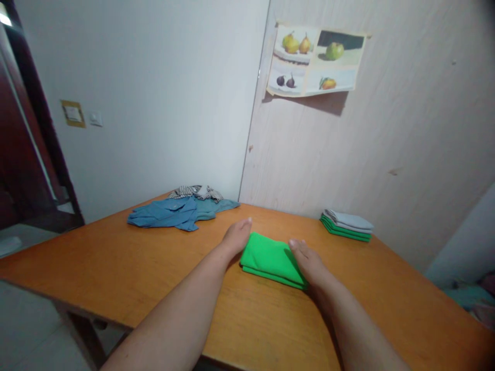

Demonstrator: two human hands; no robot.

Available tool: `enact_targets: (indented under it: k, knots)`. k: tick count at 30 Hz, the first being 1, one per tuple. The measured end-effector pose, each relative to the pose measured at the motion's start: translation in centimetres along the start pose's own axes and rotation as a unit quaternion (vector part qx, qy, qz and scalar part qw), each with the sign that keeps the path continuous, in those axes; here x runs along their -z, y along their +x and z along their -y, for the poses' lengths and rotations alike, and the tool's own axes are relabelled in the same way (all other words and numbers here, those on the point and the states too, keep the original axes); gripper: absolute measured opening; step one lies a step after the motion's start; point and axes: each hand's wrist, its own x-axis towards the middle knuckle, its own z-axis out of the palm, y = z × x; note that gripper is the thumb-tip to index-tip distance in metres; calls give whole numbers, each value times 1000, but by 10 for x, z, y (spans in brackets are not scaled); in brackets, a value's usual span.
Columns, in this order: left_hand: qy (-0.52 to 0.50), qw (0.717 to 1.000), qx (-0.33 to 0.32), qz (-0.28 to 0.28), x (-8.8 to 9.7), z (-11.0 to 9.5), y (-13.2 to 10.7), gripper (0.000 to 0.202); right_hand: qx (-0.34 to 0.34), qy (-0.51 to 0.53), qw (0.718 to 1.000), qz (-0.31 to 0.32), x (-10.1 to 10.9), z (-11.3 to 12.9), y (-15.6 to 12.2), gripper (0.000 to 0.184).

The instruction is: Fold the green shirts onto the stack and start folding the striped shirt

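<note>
A bright green cloth [270,257], folded into a neat layered rectangle, lies on the wooden table in front of me. My left hand [237,238] rests along its left edge, fingers stretched forward and touching its side. At the other end, my right hand [308,262] lies against the cloth and covers its right edge. The fingers there look extended, though some are hidden behind the hand. Both forearms reach in from the bottom of the view, one on each side of the cloth.
A stack of folded cloths [346,226], grey above green, sits at the table's back right. Crumpled blue garments [166,212] and a striped cloth [197,192] lie at back left. The orange wooden table [96,257] meets the wall, where a fruit poster [315,62] hangs.
</note>
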Motion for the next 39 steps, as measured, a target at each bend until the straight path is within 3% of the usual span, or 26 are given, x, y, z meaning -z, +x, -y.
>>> enact_targets:
  k: [5,11,15,20,25,30,39]
  knots:
    - [-20,999,13,-36,4,14,12,46,16,51,997,-60,4,-11,6,83]
    - [-3,1000,22,-21,-3,19,11,36,36,75,993,-80,2,-17,9,73]
    - [26,999,28,3,-4,18,8,33,67,53,993,-75,2,-8,5,67]
    - [55,997,40,23,-3,17,5,30,146,-60,984,-78,7,21,-11,62]
    - [61,996,56,42,-4,17,2,28,220,-95,971,3,5,52,-31,62]
    - [51,995,77,46,-4,17,4,27,232,-150,956,94,-4,53,-35,79]
    - [-32,985,153,71,-2,18,4,22,228,-133,958,114,-4,43,-32,57]
